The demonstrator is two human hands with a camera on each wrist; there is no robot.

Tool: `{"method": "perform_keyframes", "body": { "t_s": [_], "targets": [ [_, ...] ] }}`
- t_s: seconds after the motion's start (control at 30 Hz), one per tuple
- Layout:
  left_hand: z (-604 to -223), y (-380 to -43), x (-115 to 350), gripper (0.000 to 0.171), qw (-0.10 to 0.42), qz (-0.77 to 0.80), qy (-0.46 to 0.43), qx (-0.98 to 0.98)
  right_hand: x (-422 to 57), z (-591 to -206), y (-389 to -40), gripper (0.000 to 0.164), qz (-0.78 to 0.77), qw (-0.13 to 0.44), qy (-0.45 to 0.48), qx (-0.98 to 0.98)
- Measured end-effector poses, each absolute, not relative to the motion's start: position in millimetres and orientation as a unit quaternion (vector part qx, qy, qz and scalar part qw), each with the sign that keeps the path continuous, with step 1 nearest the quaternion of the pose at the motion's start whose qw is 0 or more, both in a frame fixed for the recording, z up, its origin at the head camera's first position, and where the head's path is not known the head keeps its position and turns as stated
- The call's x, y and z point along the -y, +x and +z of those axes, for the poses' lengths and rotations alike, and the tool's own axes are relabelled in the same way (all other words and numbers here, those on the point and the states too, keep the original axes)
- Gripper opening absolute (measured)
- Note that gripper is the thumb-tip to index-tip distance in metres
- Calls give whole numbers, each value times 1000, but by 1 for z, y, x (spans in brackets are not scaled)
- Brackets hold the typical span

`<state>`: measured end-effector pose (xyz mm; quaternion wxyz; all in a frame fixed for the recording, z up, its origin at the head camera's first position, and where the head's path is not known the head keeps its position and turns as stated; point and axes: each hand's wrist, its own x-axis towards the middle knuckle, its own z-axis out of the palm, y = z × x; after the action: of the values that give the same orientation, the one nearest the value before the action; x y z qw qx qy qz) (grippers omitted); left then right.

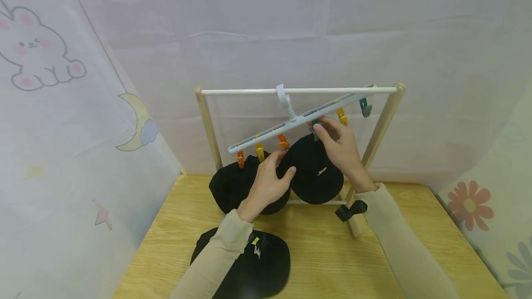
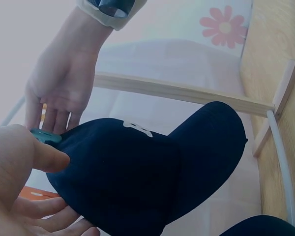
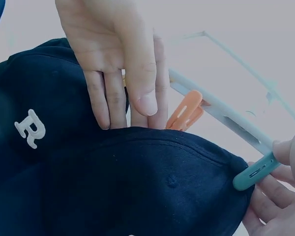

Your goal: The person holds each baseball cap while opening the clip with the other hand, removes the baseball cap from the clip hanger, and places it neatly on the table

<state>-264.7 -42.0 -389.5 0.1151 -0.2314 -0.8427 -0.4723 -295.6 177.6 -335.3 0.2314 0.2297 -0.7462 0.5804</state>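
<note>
Pinching a green clip at the rim of a black cap below a tilted hanger.

Nearest, another cap lies partly under the left forearm; wide tabletop separates it from the right forearm. Above, the right hand closes thumb and fingers on the green clip; the left hand is spread, nearly straight fingers tucked behind the rim; whether its thumb presses the fabric cannot be told. Close on the left, crowding the upright cap's side, a second cap hangs from orange and yellow clips. Behind, the rack's right post stands near the right wrist, leaving little room; patterned cloth backs everything.
</note>
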Motion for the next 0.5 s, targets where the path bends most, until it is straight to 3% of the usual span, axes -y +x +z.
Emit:
{"method": "perform_keyframes", "body": {
  "t_s": [0.5],
  "targets": [
    [-383, -262, 30, 49, 104, -482, -247, 834, -182, -328, -292, 37, 574, 190, 207, 769]
  ]
}}
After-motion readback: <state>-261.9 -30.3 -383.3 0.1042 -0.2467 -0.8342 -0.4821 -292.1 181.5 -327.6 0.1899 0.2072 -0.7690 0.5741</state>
